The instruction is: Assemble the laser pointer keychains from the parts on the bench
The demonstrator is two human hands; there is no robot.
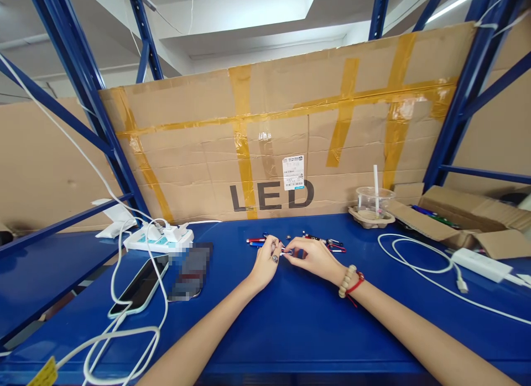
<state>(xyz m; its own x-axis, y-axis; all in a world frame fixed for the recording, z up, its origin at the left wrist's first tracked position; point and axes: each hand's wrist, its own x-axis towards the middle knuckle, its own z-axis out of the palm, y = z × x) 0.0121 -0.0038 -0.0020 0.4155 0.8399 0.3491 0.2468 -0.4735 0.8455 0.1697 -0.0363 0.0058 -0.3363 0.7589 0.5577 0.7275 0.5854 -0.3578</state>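
My left hand (pixel 266 261), with a ring on one finger, is closed with its fingertips pinched on a small, slim, shiny pen part (pixel 286 253). From the other side my right hand (pixel 315 257) pinches the same piece between thumb and forefinger; a beaded bracelet (pixel 347 281) and a red cord are on that wrist. My fingers cover most of the piece, so its exact shape is hidden. Just behind my left hand lie a red pen (pixel 254 240) and a blue pen (pixel 256 244). Several dark and red pen pieces (pixel 335 245) lie beyond my right hand.
On the left are a power strip (pixel 160 239), white cables (pixel 120 336), a phone (pixel 141 286) and a blurred dark object (pixel 191 270). At right stand a plastic cup (pixel 375 201), an open carton (pixel 460 209) and a white adapter (pixel 481 265). Cardboard (pixel 199 170) walls the back.
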